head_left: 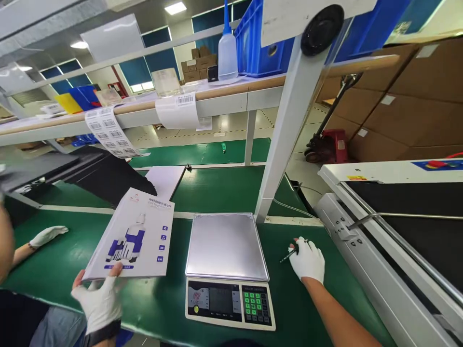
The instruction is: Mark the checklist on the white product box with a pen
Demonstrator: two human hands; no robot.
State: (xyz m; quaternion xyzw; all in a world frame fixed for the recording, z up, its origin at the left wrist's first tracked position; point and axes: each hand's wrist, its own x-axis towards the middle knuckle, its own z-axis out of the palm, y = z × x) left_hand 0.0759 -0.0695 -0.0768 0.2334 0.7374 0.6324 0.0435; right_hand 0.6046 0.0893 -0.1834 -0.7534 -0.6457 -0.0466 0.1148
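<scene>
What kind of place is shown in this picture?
Probably a packing station in a factory or warehouse. A digital weighing scale with a steel platform sits on the green work mat, white barcode label strips hang from the shelf, and large brown cardboard cartons stand behind.

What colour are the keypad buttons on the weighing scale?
Green, on the scale keypad, seen in the head view.
</scene>
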